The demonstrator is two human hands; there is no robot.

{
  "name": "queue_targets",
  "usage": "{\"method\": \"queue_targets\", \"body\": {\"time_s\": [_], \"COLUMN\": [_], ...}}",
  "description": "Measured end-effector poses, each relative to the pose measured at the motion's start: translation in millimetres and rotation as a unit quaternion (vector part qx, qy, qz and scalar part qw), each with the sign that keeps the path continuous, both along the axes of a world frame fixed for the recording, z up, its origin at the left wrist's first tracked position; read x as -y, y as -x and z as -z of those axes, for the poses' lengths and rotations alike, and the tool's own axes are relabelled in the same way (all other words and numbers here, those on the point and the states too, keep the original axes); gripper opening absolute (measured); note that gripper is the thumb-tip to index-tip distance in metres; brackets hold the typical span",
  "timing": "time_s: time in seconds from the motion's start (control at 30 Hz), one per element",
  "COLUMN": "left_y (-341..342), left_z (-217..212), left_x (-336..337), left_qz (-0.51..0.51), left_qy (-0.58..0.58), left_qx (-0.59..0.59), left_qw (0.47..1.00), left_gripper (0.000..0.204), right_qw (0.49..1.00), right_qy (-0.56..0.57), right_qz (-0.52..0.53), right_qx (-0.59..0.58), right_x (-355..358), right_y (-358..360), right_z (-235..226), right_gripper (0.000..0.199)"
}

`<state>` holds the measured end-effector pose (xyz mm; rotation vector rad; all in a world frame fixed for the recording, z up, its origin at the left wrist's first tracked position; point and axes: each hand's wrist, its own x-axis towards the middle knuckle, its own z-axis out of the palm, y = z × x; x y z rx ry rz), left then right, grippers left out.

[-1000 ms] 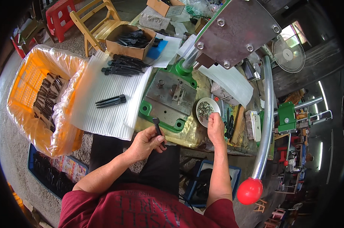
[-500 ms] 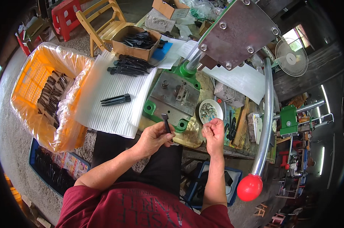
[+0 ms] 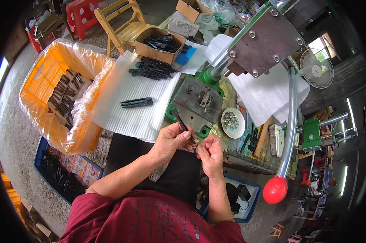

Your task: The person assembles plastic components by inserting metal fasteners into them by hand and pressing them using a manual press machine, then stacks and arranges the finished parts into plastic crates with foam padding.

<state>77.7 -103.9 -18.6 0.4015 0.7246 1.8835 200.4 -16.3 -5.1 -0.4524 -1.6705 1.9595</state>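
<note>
A slim black plastic strip [image 3: 179, 120], angled up to the left, is gripped in the left hand [image 3: 171, 140] above the lap; the right hand [image 3: 208, 153] is pinched closed just beside its lower end, before the green press base [image 3: 199, 106].

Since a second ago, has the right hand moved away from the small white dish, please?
Yes. The right hand has left the small white dish and come back toward the body, meeting the left hand at the black stick.

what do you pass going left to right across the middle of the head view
orange crate lined with plastic → pair of black parts on the white ribbed sheet → grey die plate of the press → small dish of metal bits → curved lever with red knob → fan
</note>
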Motion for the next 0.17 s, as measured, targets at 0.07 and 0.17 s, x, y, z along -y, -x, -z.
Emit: {"method": "queue_targets", "body": {"time_s": [0.07,0.17], "left_y": [0.4,1.3], "left_z": [-0.7,1.4], "left_x": [2.1,4.5], "left_qz": [0.002,0.005], "left_qy": [-0.003,0.010], "left_qx": [0.000,-0.028], "left_qw": [1.000,1.000], "left_gripper": [0.013,0.014], "right_qw": [1.000,1.000], "right_qy": [-0.004,-0.006], "right_qz": [-0.002,-0.005], "right_qx": [0.000,0.001], "right_x": [1.7,4.5], "right_y": [1.2,2.5], "right_z": [-0.8,-1.6], "right_gripper": [0.022,0.022]}}
